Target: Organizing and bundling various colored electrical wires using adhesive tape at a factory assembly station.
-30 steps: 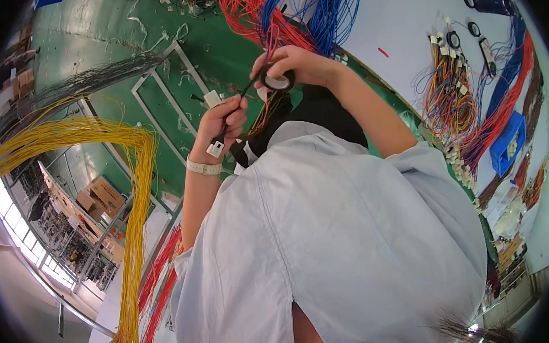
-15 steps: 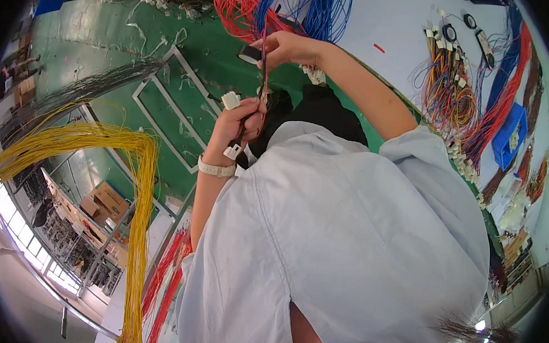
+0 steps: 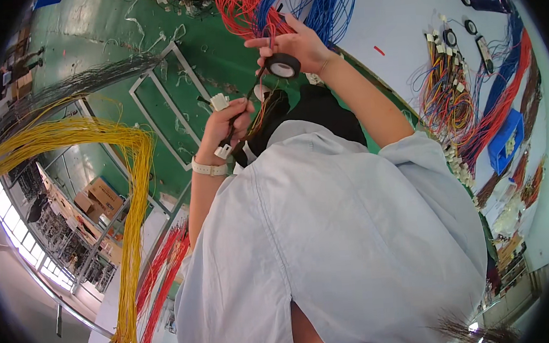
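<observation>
My left hand [image 3: 229, 123] is closed around a wire harness [image 3: 254, 90] partly wrapped in black. One white plastic connector [image 3: 220, 102] sticks out above that hand, and a second white connector [image 3: 223, 151] pokes out below it. Up and to the right, my right hand [image 3: 305, 49] holds a roll of black tape [image 3: 283, 57] at its fingers, with thumb and index finger stretched out. A dark strand runs between the roll and the harness. Thin coloured wires hang beside the left hand, over my dark trousers.
Red wires [image 3: 240, 13] and blue wires [image 3: 334, 10] lie on the table's near edge ahead. To the right are bundled harnesses [image 3: 449, 98], a blue bin [image 3: 507, 141] and a dark bottle [image 3: 489, 2]. Yellow wires [image 3: 135, 199] drape over a rack at left.
My right hand has turned and opened out its thumb and index finger; the tape roll has moved right and down. My left hand has shifted slightly left with the harness.
</observation>
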Available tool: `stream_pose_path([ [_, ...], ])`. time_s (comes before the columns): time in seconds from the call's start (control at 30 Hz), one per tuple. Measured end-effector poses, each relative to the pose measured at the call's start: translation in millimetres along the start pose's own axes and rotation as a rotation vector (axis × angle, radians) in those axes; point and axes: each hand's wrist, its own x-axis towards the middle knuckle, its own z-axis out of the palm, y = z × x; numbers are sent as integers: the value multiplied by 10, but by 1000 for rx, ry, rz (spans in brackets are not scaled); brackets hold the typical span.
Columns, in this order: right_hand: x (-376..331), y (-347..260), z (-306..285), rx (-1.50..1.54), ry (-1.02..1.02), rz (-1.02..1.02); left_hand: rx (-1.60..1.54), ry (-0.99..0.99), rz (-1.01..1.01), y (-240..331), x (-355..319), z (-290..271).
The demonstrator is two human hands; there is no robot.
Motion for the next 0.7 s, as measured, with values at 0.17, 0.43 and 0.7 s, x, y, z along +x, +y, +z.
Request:
stream_pose_path([
  [0.17,-100,-57,44,-543,478,227,151,-88,-84,77,14,-187],
  [0.43,-291,12,99,-470,500,129,274,31,52,296,519,252],
  [0.7,-587,265,0,-996,826,215,478,48,226,-106,852,409],
])
